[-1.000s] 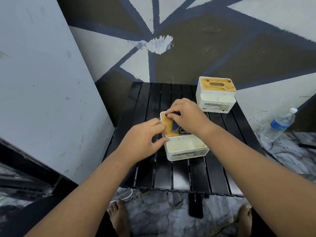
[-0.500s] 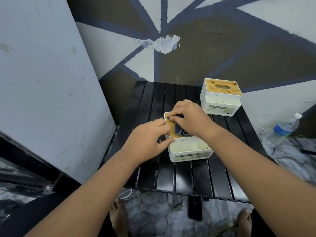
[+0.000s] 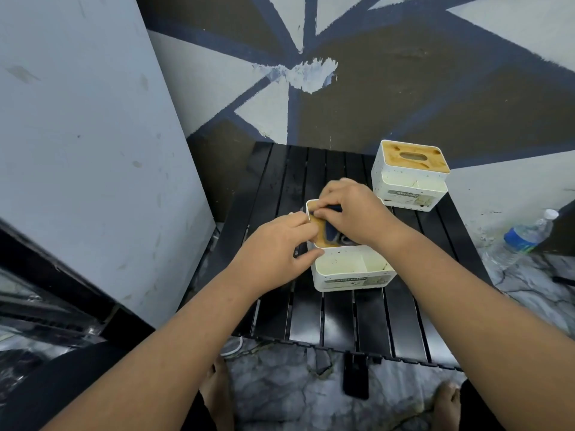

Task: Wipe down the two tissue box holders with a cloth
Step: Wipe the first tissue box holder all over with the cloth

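Observation:
The near tissue box holder (image 3: pixel 351 270) is white with a wooden lid and stands mid-table. My left hand (image 3: pixel 277 244) grips its left edge, thumb on the front corner. My right hand (image 3: pixel 351 213) pinches a dark blue cloth (image 3: pixel 330 234) and presses it against the wooden lid, hiding most of both. The second holder (image 3: pixel 407 178), of the same kind, stands untouched at the table's far right corner with its lid slot showing.
The black slatted table (image 3: pixel 280 188) stands against a painted wall. A grey panel (image 3: pixel 93 150) leans close on the left. A water bottle (image 3: pixel 525 234) lies on the floor to the right. A black object (image 3: pixel 354 377) hangs under the table's front edge, between my bare feet.
The view has shifted a little. Both hands stay on the near holder, and the right hand with the cloth has barely moved on the lid.

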### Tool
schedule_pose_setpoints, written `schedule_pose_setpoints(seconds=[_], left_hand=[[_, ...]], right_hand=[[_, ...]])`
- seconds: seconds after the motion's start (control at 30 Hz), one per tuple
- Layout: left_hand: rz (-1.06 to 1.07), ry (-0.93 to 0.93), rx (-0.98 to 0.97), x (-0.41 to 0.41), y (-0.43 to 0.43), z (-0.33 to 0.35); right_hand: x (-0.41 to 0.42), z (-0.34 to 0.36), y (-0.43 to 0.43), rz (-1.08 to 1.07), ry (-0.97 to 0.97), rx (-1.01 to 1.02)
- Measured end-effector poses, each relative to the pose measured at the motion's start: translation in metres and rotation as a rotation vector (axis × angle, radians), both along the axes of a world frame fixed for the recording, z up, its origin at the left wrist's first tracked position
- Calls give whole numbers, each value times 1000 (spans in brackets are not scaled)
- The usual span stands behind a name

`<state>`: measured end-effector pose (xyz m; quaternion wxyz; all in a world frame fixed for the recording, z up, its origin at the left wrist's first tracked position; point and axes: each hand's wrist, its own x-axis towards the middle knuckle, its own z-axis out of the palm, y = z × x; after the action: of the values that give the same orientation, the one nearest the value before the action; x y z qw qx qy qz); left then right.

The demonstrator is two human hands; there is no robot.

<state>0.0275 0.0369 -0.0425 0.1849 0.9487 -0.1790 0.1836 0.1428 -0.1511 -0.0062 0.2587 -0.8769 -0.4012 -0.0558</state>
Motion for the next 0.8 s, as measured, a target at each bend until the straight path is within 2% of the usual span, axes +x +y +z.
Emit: schedule_pose_setpoints(seconds=[0.1,0.3,0.47,0.6,0.8], left_hand=[[-5,-30,2,0,0,0],[-7,-19,31,2,-1,1],[-5,-60,15,3,-4,-1],[-20,0,18,5,-4,2],[-55,-12,41,8,-11,2]], right_hand=[[-3,0,-7,67,17,16],[10,3,15,-53,-29,12],[1,-2,-3,-47,48,94],[5,-2,-22,-241,29,51],[16,0,-44,-550,76,114]])
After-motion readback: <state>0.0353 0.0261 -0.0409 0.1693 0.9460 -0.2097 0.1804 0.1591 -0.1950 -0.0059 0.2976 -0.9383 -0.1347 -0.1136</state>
